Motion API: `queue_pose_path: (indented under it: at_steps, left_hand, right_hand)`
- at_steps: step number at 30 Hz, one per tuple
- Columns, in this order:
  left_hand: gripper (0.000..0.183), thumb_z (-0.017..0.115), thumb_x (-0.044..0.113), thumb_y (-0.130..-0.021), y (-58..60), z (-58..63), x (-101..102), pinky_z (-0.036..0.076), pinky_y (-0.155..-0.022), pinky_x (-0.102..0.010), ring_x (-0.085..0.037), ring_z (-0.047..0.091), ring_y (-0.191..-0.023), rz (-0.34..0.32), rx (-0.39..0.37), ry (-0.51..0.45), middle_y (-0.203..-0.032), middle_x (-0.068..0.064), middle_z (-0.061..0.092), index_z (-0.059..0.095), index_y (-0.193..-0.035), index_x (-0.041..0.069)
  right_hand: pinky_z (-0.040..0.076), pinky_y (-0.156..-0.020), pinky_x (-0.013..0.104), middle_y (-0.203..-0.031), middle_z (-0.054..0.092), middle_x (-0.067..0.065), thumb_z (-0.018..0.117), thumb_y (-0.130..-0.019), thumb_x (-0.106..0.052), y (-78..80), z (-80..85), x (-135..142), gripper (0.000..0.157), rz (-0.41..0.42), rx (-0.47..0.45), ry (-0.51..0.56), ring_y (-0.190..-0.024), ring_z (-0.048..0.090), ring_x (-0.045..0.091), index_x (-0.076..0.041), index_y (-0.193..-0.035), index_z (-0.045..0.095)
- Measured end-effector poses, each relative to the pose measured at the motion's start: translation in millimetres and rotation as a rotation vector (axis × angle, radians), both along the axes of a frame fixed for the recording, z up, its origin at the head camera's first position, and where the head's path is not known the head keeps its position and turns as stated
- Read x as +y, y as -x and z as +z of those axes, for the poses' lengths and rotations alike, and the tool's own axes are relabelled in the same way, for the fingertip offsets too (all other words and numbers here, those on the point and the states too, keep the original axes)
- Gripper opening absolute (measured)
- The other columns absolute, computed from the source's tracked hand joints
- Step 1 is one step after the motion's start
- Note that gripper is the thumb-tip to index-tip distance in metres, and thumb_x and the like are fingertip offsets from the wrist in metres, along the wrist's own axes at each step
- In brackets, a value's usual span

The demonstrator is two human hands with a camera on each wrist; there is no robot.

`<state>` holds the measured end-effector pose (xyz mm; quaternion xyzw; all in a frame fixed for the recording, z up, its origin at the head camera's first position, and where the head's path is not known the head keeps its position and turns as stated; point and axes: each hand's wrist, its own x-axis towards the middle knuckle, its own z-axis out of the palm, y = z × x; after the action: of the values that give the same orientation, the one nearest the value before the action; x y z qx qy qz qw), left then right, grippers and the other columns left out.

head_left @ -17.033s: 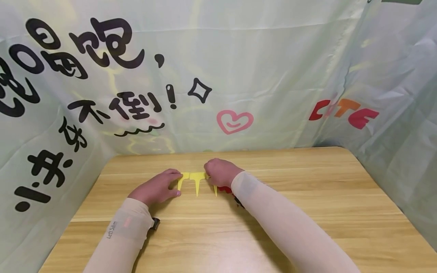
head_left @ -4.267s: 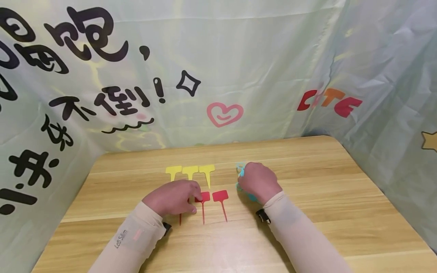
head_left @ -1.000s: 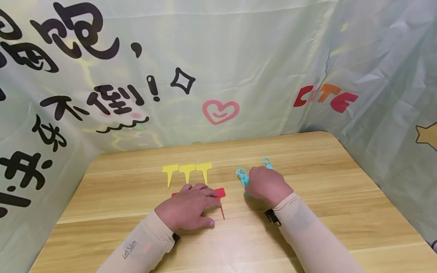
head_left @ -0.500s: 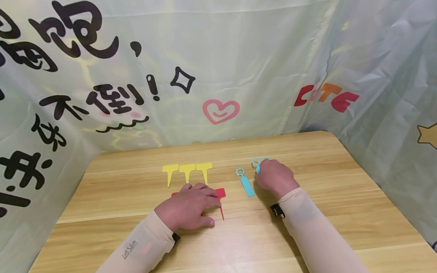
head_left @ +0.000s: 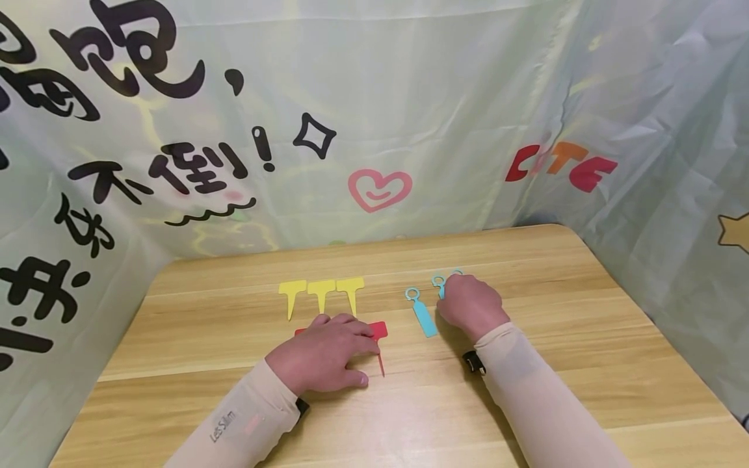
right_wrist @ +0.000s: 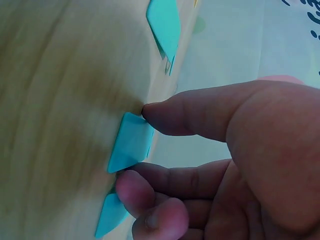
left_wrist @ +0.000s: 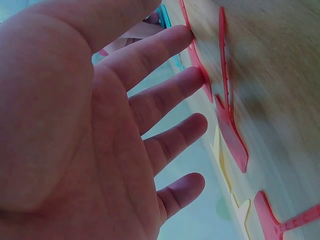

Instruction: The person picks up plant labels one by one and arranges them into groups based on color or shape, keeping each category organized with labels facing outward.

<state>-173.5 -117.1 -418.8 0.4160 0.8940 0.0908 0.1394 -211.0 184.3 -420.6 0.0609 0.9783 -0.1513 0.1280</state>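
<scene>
My left hand [head_left: 322, 356] lies over a row of red T-shaped plant labels [head_left: 379, 330], its fingers nearly straight. In the left wrist view two fingertips touch one red label, while other red labels [left_wrist: 232, 137] lie beside the hand. My right hand [head_left: 471, 304] pinches the middle one of three blue ring-ended plant tags. The right wrist view shows thumb and index finger on opposite edges of that blue tag [right_wrist: 131, 142]. Left of it a blue tag [head_left: 424, 318] lies fully visible. The third blue tag [right_wrist: 111, 215] is mostly hidden by the hand in the head view.
Three yellow T-shaped plant labels [head_left: 321, 290] lie side by side behind the left hand. All lie on a wooden table [head_left: 562, 286] whose back edge meets a printed cloth wall [head_left: 468, 130]. Cloth also hangs at both sides.
The yellow labels were laid out first, then the red ones. Since then the right hand has spread the bunched blue tags rightward into a row. Over the last half second both hands barely move.
</scene>
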Motion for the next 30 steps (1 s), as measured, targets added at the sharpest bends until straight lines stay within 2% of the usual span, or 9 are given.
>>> queue_pose_path:
  at_steps: [9,14,22,25,30]
  left_hand:
    - [0.049,0.086,0.04,-0.097,0.5,-0.8,-1,0.044,-0.112,-0.06,-0.026,0.052,-0.148,-0.005,0.0,-0.008,-0.158,0.004,0.063,0.076,-0.143,0.029]
    - [0.049,0.085,0.041,-0.097,0.5,-0.6,0,0.044,-0.111,-0.059,-0.026,0.052,-0.148,-0.011,0.008,-0.002,-0.157,0.004,0.063,0.076,-0.144,0.029]
    - [0.049,0.086,0.04,-0.096,-0.1,0.5,0,0.044,-0.109,-0.057,-0.026,0.053,-0.147,-0.014,0.018,-0.007,-0.156,0.004,0.064,0.076,-0.143,0.029]
    - [0.048,0.085,0.04,-0.097,0.1,0.4,0,0.044,-0.109,-0.055,-0.025,0.053,-0.147,-0.01,0.018,-0.004,-0.156,0.004,0.064,0.076,-0.143,0.03]
    - [0.049,0.084,0.041,-0.097,0.7,-0.2,-1,0.043,-0.111,-0.054,-0.024,0.052,-0.148,-0.008,0.019,0.005,-0.157,0.005,0.063,0.076,-0.143,0.031]
  right_hand:
    - [0.041,-0.053,0.038,-0.071,0.046,0.004,0.059,-0.094,-0.012,-0.3,-0.8,0,0.023,0.005,0.012,-0.003,-0.063,0.051,0.024,-0.014,-0.073,0.05]
    - [0.037,-0.052,0.035,-0.069,0.044,0.003,0.06,-0.097,-0.015,-3.9,3.8,-2,0.026,0.016,0.032,0.007,-0.061,0.047,0.021,-0.013,-0.072,0.052]
    - [0.031,-0.054,0.032,-0.066,0.038,-0.001,0.067,-0.102,-0.028,-18.1,15.4,-23,0.041,0.122,0.068,0.029,-0.058,0.037,0.016,-0.014,-0.067,0.05]
    - [0.029,-0.053,0.031,-0.063,0.038,-0.002,0.068,-0.099,-0.025,-23.0,13.5,-33,0.04,0.139,0.069,-0.015,-0.056,0.036,0.015,-0.015,-0.065,0.049]
    - [0.028,-0.051,0.03,-0.063,0.04,-0.001,0.063,-0.092,-0.013,-27.0,6.9,-46,0.03,0.122,0.048,-0.059,-0.055,0.036,0.015,-0.016,-0.066,0.048]
